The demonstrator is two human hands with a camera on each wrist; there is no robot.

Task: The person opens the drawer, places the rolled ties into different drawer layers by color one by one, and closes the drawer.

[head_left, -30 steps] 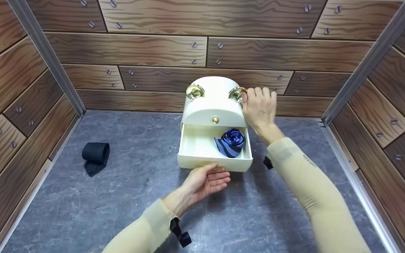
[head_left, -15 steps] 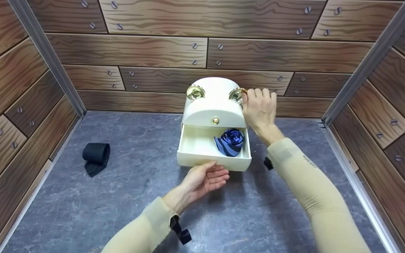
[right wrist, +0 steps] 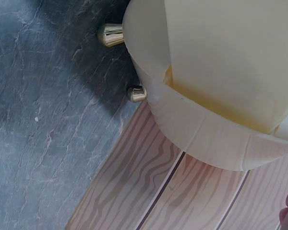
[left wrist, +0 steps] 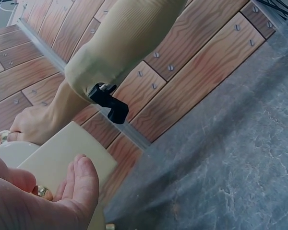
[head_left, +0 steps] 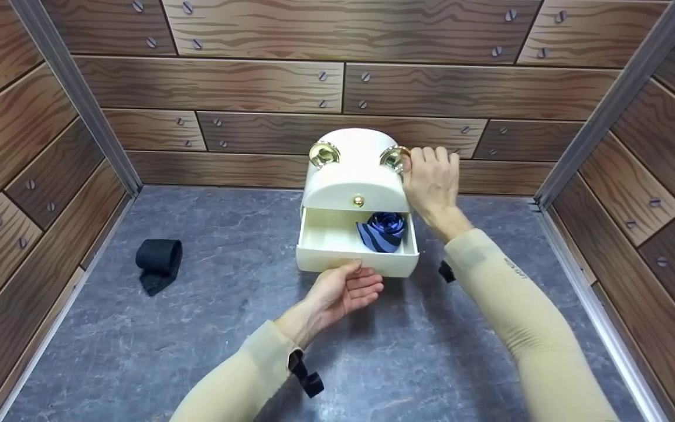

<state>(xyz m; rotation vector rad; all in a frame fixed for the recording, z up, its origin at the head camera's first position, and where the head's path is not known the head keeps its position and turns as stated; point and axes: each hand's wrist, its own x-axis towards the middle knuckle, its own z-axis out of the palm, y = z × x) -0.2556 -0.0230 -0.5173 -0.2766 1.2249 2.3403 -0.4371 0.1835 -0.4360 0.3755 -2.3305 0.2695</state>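
A cream box point(head_left: 356, 170) with an arched top and gold fittings stands at the back of the grey floor. Its drawer point(head_left: 321, 259) is partly open, and a rolled blue striped tie point(head_left: 383, 230) lies in its right half. My left hand point(head_left: 354, 280) is at the drawer front; in the left wrist view its thumb and fingers point(left wrist: 81, 179) pinch the small gold knob point(left wrist: 42, 191). My right hand point(head_left: 434, 176) presses flat against the box's right side, fingers up by a gold ring point(head_left: 395, 157). The right wrist view shows the box's underside point(right wrist: 221, 72).
A rolled black tie point(head_left: 159, 261) lies on the floor at the left. Wood-patterned walls point(head_left: 337, 82) close in the back and both sides. The box stands on short gold feet point(right wrist: 110, 34). Grey floor point(head_left: 408, 351) stretches in front of the box.
The drawer has slid part of the way back into the box, with my left hand following it forward. The right hand has stayed on the box.
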